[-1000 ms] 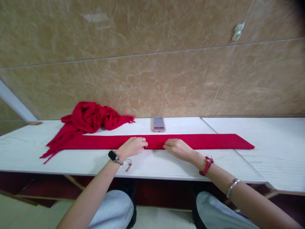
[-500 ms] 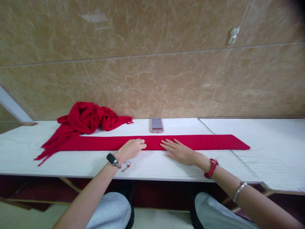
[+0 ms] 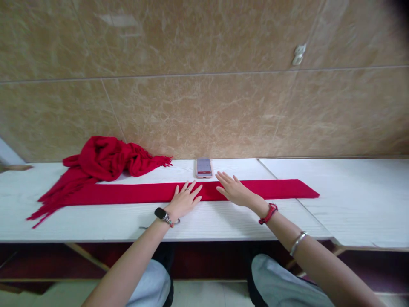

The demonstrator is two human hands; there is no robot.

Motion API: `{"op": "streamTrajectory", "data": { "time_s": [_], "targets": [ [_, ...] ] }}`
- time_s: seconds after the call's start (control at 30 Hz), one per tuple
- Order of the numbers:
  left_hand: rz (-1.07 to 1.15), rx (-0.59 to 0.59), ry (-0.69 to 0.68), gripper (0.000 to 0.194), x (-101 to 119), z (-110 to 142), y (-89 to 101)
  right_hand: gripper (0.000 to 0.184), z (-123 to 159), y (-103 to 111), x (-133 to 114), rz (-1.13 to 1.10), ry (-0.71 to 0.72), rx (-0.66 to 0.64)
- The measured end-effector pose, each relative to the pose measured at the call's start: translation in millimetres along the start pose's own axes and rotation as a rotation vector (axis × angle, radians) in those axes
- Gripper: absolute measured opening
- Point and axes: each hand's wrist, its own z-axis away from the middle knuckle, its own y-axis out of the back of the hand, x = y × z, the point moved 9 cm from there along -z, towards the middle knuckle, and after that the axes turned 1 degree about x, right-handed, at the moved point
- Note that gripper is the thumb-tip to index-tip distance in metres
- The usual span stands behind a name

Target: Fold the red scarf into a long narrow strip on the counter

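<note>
A red scarf [image 3: 128,194] lies folded lengthwise into a long flat strip on the white table, its right end slanting to a point. My left hand [image 3: 185,199], fingers spread, rests on the strip near its middle. Just to the right, my right hand [image 3: 235,190] is open above the strip with fingers stretched out; whether it touches the cloth I cannot tell. At the left, a bunched heap of red fringed cloth [image 3: 105,160] lies against the wall and over the strip's left end, so I cannot tell if the two are one piece.
A phone [image 3: 203,167] lies behind the strip, near the wall. The white table [image 3: 351,204] has a seam right of centre and a front edge close to my legs. A tiled wall [image 3: 204,115] rises behind, with a small white fixture [image 3: 299,54] on it.
My left hand has gone from curled fingers to spread flat on the strip. My right hand has lifted slightly and moved toward the far edge. The view has shifted a little to the right.
</note>
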Motion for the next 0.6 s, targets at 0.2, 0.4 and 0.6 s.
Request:
{"op": "streamTrajectory", "data": {
  "time_s": [0.2, 0.4, 0.6],
  "targets": [
    [0.041, -0.115, 0.039, 0.049, -12, 0, -5.7, 0.053, 6, -24, -27, -0.015, 0.117, -0.049],
    [0.046, -0.147, 0.101, 0.049, -26, 2, -8.7, 0.047, 42, -22, 46, 0.092, 0.010, -0.077],
    [0.054, -0.219, 0.215, 0.050, -24, 5, -3.6, 0.043, 96, -25, 140, 0.287, -0.136, -0.176]
  ]
}}
